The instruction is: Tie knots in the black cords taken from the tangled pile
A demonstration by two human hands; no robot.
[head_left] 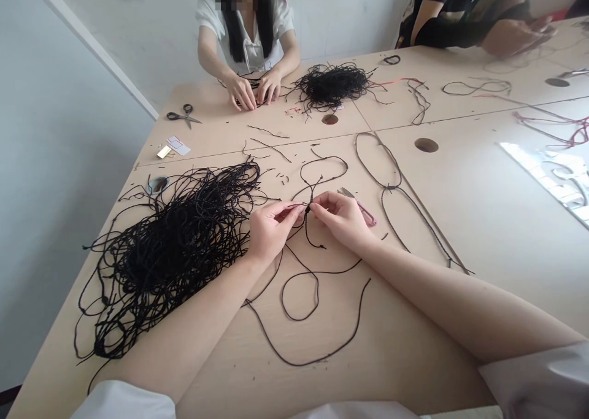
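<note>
Between my two hands is a knotted black cord, its loops and loose ends spreading over the table. My left hand pinches the cord just left of the knot. From the other side, the thumb and fingertips of my right hand close on it at the knot. Long loose black cord curls on the wood below my hands. Partly behind my right hand lie small pink-handled snips. A big tangled heap of black cords sits beside my left forearm.
Across the table, a person's hands handle black cords by a second black heap. Black-handled scissors lie far left. A looped black cord lies right. Another person's hands are at the far right.
</note>
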